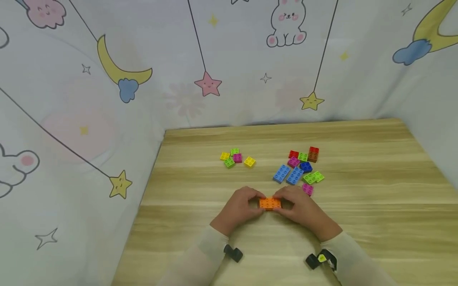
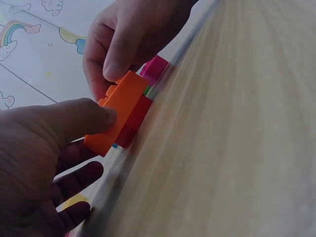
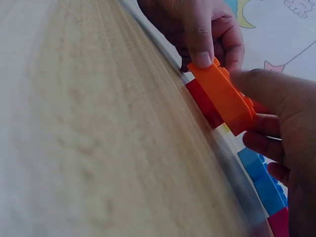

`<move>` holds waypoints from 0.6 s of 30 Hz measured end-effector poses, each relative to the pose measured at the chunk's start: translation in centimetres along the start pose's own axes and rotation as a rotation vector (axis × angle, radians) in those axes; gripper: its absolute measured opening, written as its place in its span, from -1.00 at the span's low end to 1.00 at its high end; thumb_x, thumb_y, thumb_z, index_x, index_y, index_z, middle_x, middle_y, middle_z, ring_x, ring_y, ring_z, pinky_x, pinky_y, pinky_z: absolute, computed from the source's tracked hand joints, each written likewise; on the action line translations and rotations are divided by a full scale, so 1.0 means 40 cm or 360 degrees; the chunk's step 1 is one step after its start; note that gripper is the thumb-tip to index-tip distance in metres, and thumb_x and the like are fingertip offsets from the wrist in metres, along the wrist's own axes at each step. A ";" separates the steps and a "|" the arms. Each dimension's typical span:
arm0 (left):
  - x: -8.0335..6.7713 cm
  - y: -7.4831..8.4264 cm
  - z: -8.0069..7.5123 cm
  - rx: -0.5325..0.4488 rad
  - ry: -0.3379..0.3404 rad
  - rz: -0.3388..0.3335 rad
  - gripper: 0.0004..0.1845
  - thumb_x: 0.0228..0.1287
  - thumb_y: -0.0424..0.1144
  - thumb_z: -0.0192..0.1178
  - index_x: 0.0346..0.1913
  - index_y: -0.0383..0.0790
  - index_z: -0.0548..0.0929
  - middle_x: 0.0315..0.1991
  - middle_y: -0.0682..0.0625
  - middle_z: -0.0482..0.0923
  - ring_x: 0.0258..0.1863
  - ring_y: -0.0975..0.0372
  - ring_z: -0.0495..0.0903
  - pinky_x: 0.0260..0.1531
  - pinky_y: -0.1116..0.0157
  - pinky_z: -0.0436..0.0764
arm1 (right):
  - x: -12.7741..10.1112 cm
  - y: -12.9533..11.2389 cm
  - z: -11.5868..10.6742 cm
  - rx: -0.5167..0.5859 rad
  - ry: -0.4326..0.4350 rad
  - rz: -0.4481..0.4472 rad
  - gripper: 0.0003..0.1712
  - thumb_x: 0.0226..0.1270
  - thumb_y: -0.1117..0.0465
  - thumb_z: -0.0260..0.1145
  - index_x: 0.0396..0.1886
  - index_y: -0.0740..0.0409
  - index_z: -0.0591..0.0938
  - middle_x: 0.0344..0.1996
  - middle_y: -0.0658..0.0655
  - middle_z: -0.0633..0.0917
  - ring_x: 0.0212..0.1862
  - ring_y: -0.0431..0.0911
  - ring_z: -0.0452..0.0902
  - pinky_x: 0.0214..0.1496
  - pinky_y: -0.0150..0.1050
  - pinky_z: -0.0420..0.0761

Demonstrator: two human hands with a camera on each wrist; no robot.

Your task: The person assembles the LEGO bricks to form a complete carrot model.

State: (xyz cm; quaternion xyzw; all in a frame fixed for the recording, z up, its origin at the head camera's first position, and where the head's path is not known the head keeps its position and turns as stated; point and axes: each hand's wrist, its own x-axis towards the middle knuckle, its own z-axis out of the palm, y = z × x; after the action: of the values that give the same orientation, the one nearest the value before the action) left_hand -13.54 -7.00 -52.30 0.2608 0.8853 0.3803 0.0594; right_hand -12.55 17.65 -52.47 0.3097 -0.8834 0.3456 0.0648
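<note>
A long orange building brick (image 1: 270, 203) lies near the front middle of the table, studs upward in the head view. Beneath it is a red brick (image 2: 137, 121), which the orange one overhangs in the wrist views. My left hand (image 1: 239, 209) pinches the orange brick at its left end, thumb on the near side. At the other end, my right hand (image 1: 301, 206) pinches the same brick between thumb and fingers. Past the right hand's fingers lie two long blue bricks (image 1: 281, 174), and a magenta brick (image 1: 307, 189) is close to its knuckles.
To the back left sits a small group of yellow, green and magenta bricks, with one yellow brick (image 1: 249, 161) slightly apart. More bricks cluster at back right, including a brown brick (image 1: 313, 156) and a dark blue brick (image 1: 305, 167). A printed cloth (image 1: 243, 107) hangs behind the wooden table (image 1: 375, 178).
</note>
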 end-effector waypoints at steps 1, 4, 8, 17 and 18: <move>-0.001 -0.002 0.001 0.0006 0.0009 0.0011 -0.69 0.07 -0.09 0.47 -0.08 0.12 0.71 -0.15 0.33 0.60 -0.08 0.38 0.51 0.05 0.33 0.51 | 0.001 0.001 -0.003 -0.0006 0.0015 -0.0002 -0.64 0.12 0.03 0.53 -0.08 -0.04 0.70 -0.11 -0.19 0.68 0.01 -0.17 0.54 0.13 -0.08 0.49; -0.003 -0.007 0.003 0.0017 0.0024 0.0037 -0.69 0.07 -0.08 0.47 -0.08 0.14 0.70 -0.14 0.34 0.60 -0.08 0.38 0.50 0.04 0.34 0.51 | 0.007 0.014 -0.015 -0.0065 0.0093 -0.0029 -0.62 0.14 0.05 0.52 -0.05 0.01 0.70 -0.08 -0.11 0.70 0.04 -0.09 0.55 0.15 -0.02 0.47; -0.006 -0.009 0.002 0.0005 0.0023 0.0040 -0.69 0.08 -0.08 0.46 -0.07 0.16 0.70 -0.13 0.35 0.59 -0.07 0.38 0.49 0.05 0.34 0.51 | 0.019 0.047 -0.041 -0.0188 0.0203 -0.0052 -0.62 0.12 0.07 0.52 -0.06 0.06 0.72 -0.11 -0.01 0.71 0.00 -0.03 0.56 0.12 0.02 0.46; -0.008 -0.003 -0.001 -0.0024 0.0011 0.0010 -0.68 0.08 -0.10 0.47 -0.07 0.17 0.70 -0.12 0.37 0.59 -0.07 0.39 0.49 0.05 0.33 0.51 | 0.034 0.125 -0.094 -0.0470 0.0209 0.0158 -0.45 0.05 -0.02 0.55 0.06 0.05 0.69 0.08 0.10 0.62 0.19 0.13 0.38 0.16 0.23 0.19; -0.008 -0.003 -0.001 -0.0026 0.0008 0.0008 -0.68 0.08 -0.10 0.47 -0.07 0.17 0.70 -0.12 0.36 0.59 -0.07 0.39 0.49 0.04 0.33 0.51 | 0.033 0.130 -0.097 -0.0481 0.0187 0.0185 -0.42 0.05 -0.03 0.55 0.09 0.04 0.68 0.10 0.11 0.61 0.21 0.15 0.35 0.15 0.25 0.18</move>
State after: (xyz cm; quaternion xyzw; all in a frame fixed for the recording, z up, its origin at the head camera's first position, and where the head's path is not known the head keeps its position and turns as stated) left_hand -13.32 -7.24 -52.38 0.2617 0.8816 0.3884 0.0582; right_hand -17.06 22.48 -52.08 0.2241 -0.9365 0.2295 0.1420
